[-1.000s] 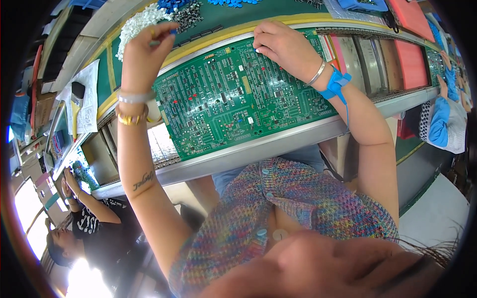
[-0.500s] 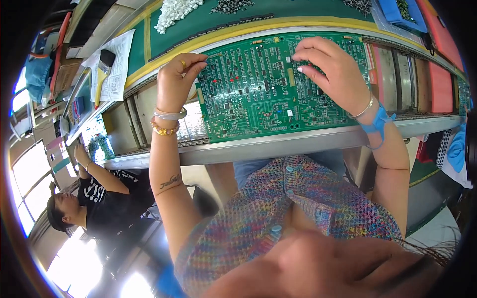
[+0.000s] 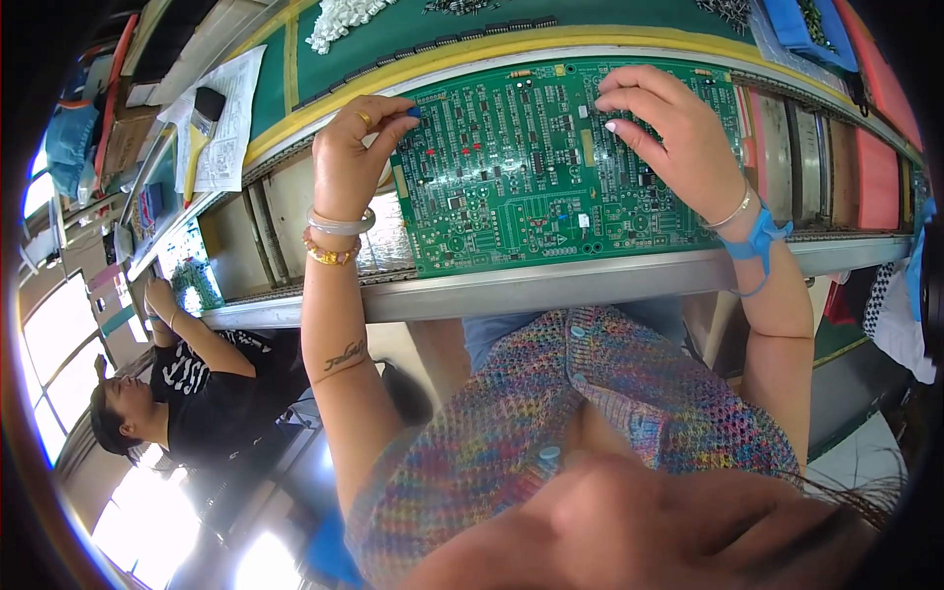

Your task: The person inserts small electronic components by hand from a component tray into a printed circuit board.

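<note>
Over the upper left corner of a large green circuit board (image 3: pixel 492 221), my left hand (image 3: pixel 356 147) pinches a small blue component (image 3: pixel 414 112) between thumb and forefinger. My right hand (image 3: pixel 674 138) hovers over the board's upper right part, fingers curved and thumb apart from them, with nothing visible between the tips. Just beside those fingertips a small white part (image 3: pixel 582 111) stands on the board. Chips, small red parts (image 3: pixel 466 151) and a white connector (image 3: pixel 584 220) are seated across it. The board lies on the conveyor's metal rails (image 3: pixel 551 288).
Beyond the far rail lie white parts (image 3: pixel 344 18), a row of black chips (image 3: pixel 442 44) and dark pins (image 3: pixel 726 12). A blue bin (image 3: pixel 801 34) stands far right. At left, a brush (image 3: pixel 202 133) rests on paper (image 3: pixel 236 128); a co-worker (image 3: pixel 211 388) handles another board (image 3: pixel 192 270).
A blue component now shows at my left fingertips. My right hand and the board appear slightly farther right in view; the surroundings have shifted a little too.
</note>
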Tool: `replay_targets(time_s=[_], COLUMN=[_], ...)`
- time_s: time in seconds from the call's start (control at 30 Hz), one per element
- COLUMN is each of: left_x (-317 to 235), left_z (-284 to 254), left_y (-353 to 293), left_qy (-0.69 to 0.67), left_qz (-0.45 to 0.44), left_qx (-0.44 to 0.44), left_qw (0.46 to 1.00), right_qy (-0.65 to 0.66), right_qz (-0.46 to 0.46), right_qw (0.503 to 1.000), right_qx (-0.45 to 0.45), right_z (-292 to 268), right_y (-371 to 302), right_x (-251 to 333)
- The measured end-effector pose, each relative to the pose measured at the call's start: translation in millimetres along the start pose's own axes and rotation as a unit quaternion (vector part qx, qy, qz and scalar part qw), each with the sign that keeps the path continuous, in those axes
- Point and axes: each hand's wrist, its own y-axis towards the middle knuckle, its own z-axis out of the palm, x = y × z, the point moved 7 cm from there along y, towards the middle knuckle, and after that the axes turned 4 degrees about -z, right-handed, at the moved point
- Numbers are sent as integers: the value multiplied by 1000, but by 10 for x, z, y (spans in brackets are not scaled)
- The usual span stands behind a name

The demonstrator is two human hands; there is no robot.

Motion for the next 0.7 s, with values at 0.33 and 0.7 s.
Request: replay_targets(time_s=[0.33, 0.7], left_x=[-146, -153], left_z=[48, 76], left_y=[31, 25], left_qy=[158, 195], left_qz=[148, 131], left_qx=[-73, -71], left_qw=[974, 969], right_qy=[-3, -3], right_qz=[-4, -8], right_qw=[1000, 1000], right_qx=[0, 5], right_z=[2, 23], right_y=[-28, -42], right_x=[-21, -14])
